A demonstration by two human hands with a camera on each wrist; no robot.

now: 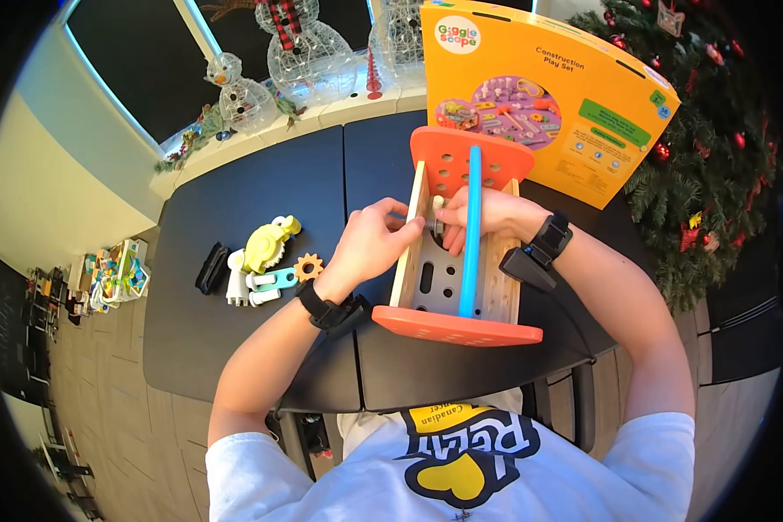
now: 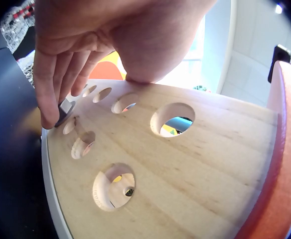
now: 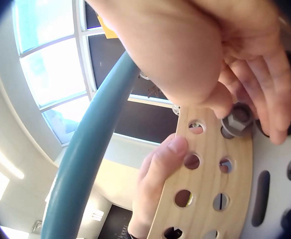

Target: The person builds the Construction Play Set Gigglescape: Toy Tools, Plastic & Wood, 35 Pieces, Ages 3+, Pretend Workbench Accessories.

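Fastener (image 3: 239, 117) pinched in right hand (image 1: 498, 211); left hand (image 1: 371, 244) clasps side panel (image 3: 208, 175), thumb inside; keeping fastener square to panel should help.

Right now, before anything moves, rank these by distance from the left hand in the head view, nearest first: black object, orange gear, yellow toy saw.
1. Orange gear: just to the left of the left hand.
2. Yellow toy saw: farther left, past the gear.
3. Black object: leftmost of the three, beyond the saw.
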